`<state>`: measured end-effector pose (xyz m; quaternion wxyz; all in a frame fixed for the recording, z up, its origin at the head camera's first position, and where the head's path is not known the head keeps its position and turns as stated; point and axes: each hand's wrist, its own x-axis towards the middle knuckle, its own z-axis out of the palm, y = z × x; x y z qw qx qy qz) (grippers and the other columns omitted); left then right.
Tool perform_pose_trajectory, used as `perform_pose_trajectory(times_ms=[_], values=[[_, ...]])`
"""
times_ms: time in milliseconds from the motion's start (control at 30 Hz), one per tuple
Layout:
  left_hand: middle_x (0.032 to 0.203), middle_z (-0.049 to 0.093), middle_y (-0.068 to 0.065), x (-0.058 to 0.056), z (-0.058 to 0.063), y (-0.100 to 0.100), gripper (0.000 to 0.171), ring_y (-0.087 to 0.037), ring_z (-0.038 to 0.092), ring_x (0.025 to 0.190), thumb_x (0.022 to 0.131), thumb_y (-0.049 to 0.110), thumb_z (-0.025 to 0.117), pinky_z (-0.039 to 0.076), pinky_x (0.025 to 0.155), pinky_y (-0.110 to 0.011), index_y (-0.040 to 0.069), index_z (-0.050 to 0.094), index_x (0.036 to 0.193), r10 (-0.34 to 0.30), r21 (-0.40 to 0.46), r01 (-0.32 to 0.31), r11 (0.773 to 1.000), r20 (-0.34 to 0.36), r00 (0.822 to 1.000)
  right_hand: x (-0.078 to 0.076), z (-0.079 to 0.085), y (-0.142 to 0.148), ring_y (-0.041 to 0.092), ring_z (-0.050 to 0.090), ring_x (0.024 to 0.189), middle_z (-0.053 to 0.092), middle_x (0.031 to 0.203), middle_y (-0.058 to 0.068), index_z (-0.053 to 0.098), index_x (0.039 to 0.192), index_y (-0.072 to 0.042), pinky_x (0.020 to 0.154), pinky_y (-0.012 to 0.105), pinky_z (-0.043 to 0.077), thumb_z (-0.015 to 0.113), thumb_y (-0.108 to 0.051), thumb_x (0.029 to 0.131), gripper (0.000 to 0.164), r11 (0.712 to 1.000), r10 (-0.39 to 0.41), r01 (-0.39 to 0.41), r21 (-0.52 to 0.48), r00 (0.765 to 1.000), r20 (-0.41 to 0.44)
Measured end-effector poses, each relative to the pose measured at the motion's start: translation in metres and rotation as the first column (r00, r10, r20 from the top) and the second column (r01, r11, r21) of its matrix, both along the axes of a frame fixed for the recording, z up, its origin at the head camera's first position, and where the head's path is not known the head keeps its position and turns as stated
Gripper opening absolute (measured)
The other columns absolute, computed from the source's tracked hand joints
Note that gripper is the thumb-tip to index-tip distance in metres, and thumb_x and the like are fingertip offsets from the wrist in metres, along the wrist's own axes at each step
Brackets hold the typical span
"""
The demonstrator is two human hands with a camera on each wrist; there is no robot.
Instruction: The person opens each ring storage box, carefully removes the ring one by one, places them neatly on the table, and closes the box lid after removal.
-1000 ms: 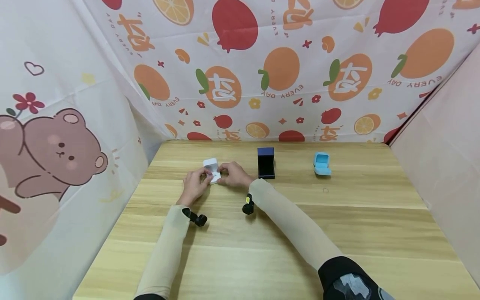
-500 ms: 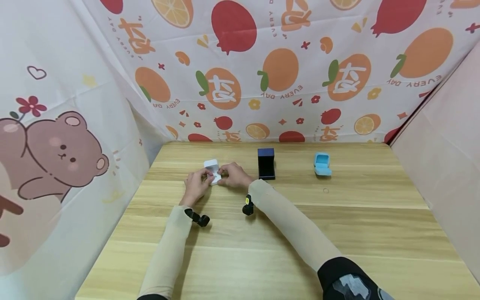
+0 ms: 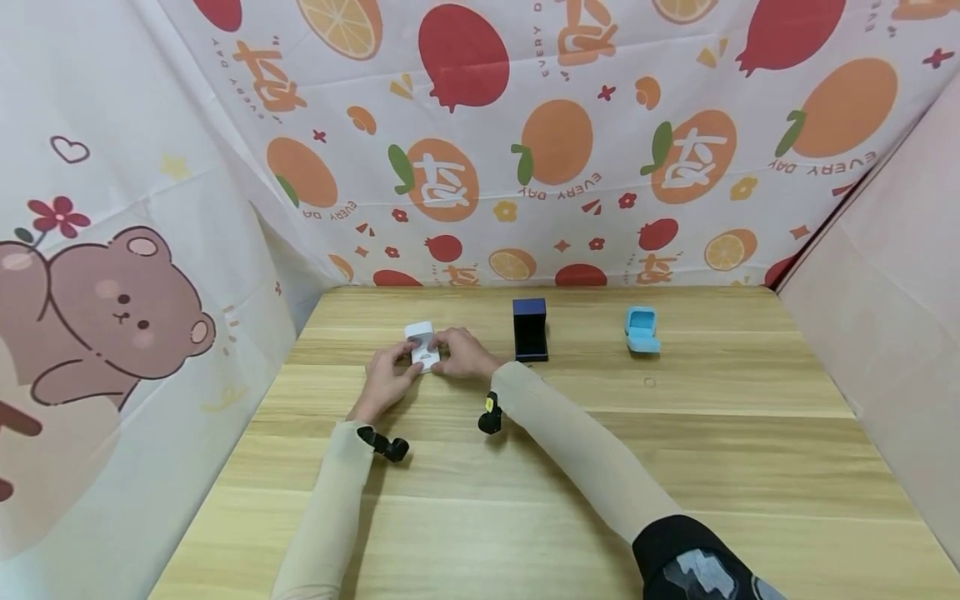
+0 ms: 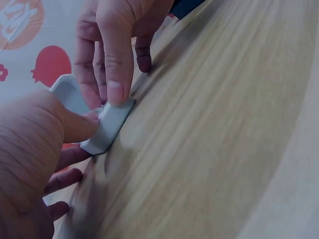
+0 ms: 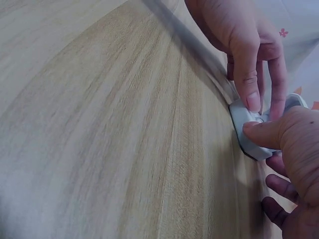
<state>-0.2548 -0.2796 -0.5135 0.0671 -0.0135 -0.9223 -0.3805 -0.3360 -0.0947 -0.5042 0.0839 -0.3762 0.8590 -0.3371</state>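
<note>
A white ring box (image 3: 422,347) stands on the table with its lid raised, between both hands. Inside its base sits a small silvery ring (image 4: 96,109), partly covered by fingers in the wrist views. My left hand (image 3: 386,380) holds the box from the left, thumb on the front of the base, other fingers around its side. From the right, my right hand (image 3: 467,356) holds the opposite side, its thumb (image 5: 264,133) resting on the base edge near the ring.
Right of the hands stands an open dark blue box (image 3: 530,331) with a black interior. Farther right is an open light blue ring box (image 3: 642,331). A thin ring (image 3: 650,382) lies on the wooden table (image 3: 525,517) before it. A printed cloth (image 3: 555,233) hangs behind.
The left fingers have moved off the middle of the white ring box towards its left side, showing more of its inside. Both hands stay at the box.
</note>
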Motion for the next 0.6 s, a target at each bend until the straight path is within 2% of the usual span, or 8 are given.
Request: perform_pose_trajectory(times_ms=[100,167,233,333,367,467,600], values=[[0.140,0.062,-0.023,-0.0005,0.0003,-0.0023,0.042,-0.041,0.053,0.136,0.096,0.016,0.070,0.011,0.118,-0.063,0.004,0.055,0.133,-0.002,0.061,0.002,0.998,0.001,1.000,-0.0021,-0.0012,-0.0008,0.021,0.062,0.120,0.073,0.125,0.005,0.071,0.114,-0.010,0.115,0.041,0.037,0.081,-0.019,0.087,0.030,1.000,-0.004,0.004,-0.009,1.000,-0.003],[0.141,0.061,-0.025,-0.0011,0.0006,-0.0031,0.048,-0.040,0.052,0.139,0.096,0.015,0.071,0.009,0.122,-0.062,0.005,0.046,0.135,0.003,0.108,-0.004,0.994,0.010,1.000,-0.0030,-0.0016,-0.0006,0.021,0.063,0.119,0.074,0.125,0.006,0.071,0.113,-0.010,0.114,0.041,0.038,0.082,-0.018,0.086,0.030,1.000,-0.008,0.008,-0.021,1.000,-0.002],[0.141,0.060,-0.027,-0.0006,0.0011,-0.0038,0.060,-0.040,0.049,0.142,0.095,0.014,0.072,0.009,0.124,-0.060,0.008,0.035,0.142,0.013,0.154,-0.017,0.988,0.030,0.999,-0.0036,-0.0026,-0.0008,0.021,0.063,0.118,0.074,0.125,0.006,0.071,0.112,-0.009,0.113,0.041,0.039,0.082,-0.017,0.085,0.031,1.000,-0.010,0.010,-0.028,1.000,0.001],[0.144,0.057,-0.027,0.0006,0.0010,-0.0055,0.085,-0.040,0.045,0.144,0.093,0.012,0.074,0.007,0.125,-0.062,0.020,0.018,0.156,0.009,0.200,-0.022,0.980,0.066,0.998,-0.0030,-0.0035,-0.0012,0.021,0.063,0.118,0.074,0.124,0.006,0.070,0.112,-0.009,0.112,0.040,0.041,0.083,-0.017,0.085,0.031,1.000,-0.005,0.006,-0.028,1.000,0.008],[0.144,0.057,-0.027,0.0013,0.0014,-0.0060,0.092,-0.040,0.045,0.145,0.092,0.011,0.075,0.003,0.125,-0.063,0.025,0.014,0.159,0.007,0.205,-0.022,0.978,0.075,0.997,-0.0028,-0.0039,-0.0015,0.020,0.064,0.118,0.074,0.124,0.006,0.070,0.112,-0.009,0.111,0.039,0.041,0.083,-0.017,0.085,0.031,1.000,-0.003,0.003,-0.028,1.000,0.009],[0.145,0.056,-0.027,0.0022,0.0022,-0.0062,0.104,-0.041,0.047,0.143,0.088,0.009,0.078,-0.004,0.122,-0.067,0.030,0.009,0.162,-0.020,0.199,0.007,0.980,0.065,0.998,-0.0015,-0.0029,-0.0019,0.020,0.064,0.119,0.074,0.125,0.006,0.070,0.113,-0.009,0.109,0.037,0.044,0.082,-0.017,0.085,0.031,0.999,-0.001,0.002,-0.032,1.000,0.012],[0.143,0.058,-0.027,0.0015,0.0018,-0.0063,0.104,-0.043,0.046,0.142,0.085,0.007,0.080,0.000,0.118,-0.069,0.028,0.014,0.163,-0.045,0.147,0.038,0.988,0.039,0.998,0.0008,0.0001,-0.0021,0.019,0.064,0.118,0.074,0.125,0.007,0.070,0.114,-0.008,0.105,0.034,0.048,0.080,-0.016,0.087,0.029,0.999,-0.004,0.005,-0.036,1.000,0.029]])
